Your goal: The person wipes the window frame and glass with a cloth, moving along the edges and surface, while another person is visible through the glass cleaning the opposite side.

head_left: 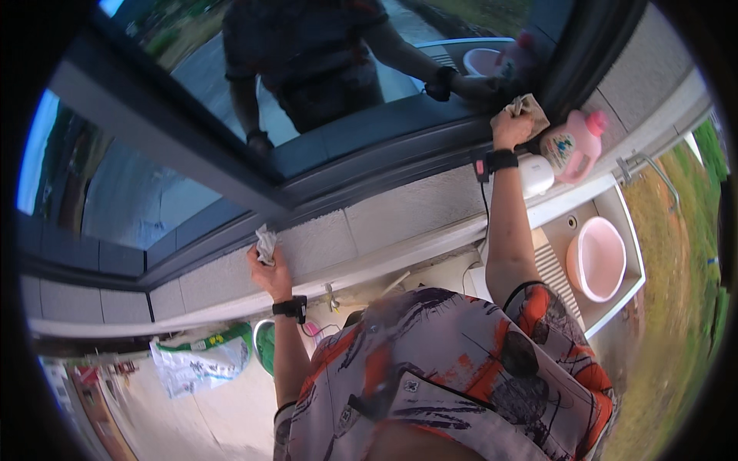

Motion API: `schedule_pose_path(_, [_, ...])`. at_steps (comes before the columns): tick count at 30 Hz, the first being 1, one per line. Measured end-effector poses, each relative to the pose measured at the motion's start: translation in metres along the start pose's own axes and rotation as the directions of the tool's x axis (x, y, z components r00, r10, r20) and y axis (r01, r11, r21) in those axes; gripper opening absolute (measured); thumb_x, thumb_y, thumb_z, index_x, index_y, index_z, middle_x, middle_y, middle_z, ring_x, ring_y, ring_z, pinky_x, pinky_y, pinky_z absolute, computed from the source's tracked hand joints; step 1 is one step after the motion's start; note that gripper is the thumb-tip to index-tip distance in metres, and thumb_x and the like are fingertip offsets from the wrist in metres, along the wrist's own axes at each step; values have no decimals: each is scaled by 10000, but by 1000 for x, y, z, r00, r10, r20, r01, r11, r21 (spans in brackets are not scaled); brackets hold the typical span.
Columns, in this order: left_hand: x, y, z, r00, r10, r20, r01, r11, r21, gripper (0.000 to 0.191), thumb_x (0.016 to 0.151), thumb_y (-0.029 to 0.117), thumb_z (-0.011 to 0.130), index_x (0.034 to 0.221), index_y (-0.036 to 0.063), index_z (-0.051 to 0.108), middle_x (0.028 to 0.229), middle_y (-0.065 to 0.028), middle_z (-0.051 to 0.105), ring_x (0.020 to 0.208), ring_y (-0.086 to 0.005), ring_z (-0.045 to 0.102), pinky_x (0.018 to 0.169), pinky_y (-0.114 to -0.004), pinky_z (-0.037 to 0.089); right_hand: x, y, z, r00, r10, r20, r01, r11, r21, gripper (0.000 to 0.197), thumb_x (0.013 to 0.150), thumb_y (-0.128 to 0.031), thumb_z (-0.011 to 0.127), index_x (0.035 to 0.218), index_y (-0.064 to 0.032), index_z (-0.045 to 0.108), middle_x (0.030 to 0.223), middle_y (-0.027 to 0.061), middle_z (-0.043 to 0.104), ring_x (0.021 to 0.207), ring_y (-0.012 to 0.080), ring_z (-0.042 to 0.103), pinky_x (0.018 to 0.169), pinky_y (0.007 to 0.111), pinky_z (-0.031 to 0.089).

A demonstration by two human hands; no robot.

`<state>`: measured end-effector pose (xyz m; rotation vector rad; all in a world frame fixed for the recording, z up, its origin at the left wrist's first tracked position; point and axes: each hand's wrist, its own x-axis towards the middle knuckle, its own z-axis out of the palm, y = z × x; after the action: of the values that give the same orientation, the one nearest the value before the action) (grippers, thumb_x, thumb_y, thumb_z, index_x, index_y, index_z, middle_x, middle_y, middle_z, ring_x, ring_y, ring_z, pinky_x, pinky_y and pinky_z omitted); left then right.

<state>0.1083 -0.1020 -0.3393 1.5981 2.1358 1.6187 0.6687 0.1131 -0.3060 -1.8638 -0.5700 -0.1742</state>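
Note:
My right hand (512,128) grips a beige cloth (536,115) at the lower right corner of a dark window frame (398,144). Close by that hand, a pink plastic jug (573,147) with a label leans on the sill beside a white rounded container (536,174). Farther left, my left hand (271,275) holds a crumpled white tissue or cloth (266,245) above the stone sill (314,233), near the foot of the window post (230,155). The window glass (323,75) mirrors my body and arms. Both wrists wear black bands.
Below the sill at right stands a laundry sink (631,271) with a ribbed washboard and a pink basin (599,259). A metal tap (331,299) juts from the wall. A white-and-green plastic sack (202,363) lies on the ground at left, next to a green-filled basin (264,346).

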Motion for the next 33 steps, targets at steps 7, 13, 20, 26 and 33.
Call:
schedule_pose_path(7, [-2,-1,-9,993,86,80,-84,996,-20,363,828,94,721,1167,46,602,991,-153,690,856,-269,659,793,-357,523,-178,-85,-37,790,-607,87,539,756,372,342,713,-67,725,1031,-30,604,1001,189,585,1003,414,570,872,472,477])
schedule_pose_path(13, [2,231,-65,481,467,742,-500,842,-205,487,823,138,642,1305,207,632,825,-83,646,638,-204,574,620,-355,498,-227,-103,-52,546,-754,365,502,643,578,415,667,1,728,1068,-72,653,1085,152,622,1049,392,589,895,439,490])
schedule_pose_path(20, [-43,385,-169,247,876,414,-864,393,-315,475,843,362,718,1303,269,644,744,-7,474,580,-123,456,524,-314,415,-225,-97,-63,377,-822,427,653,563,507,534,680,33,709,1187,-107,616,1236,186,575,1052,426,584,911,478,488])
schedule_pose_path(26, [-59,399,-106,81,967,243,-834,199,-514,502,830,265,704,1324,237,619,823,-24,509,616,-137,501,533,-302,440,-160,-67,-47,461,-861,214,808,507,299,313,766,-103,710,1073,-64,662,1131,163,648,1133,366,579,1001,487,431])
schedule_pose_path(33, [-58,361,-58,99,962,254,-728,245,-641,544,814,152,686,1348,200,590,916,-44,549,657,-153,554,544,-287,470,-21,1,0,945,-284,165,237,937,256,431,694,-84,677,1087,72,596,1041,284,653,1072,419,606,973,521,439])
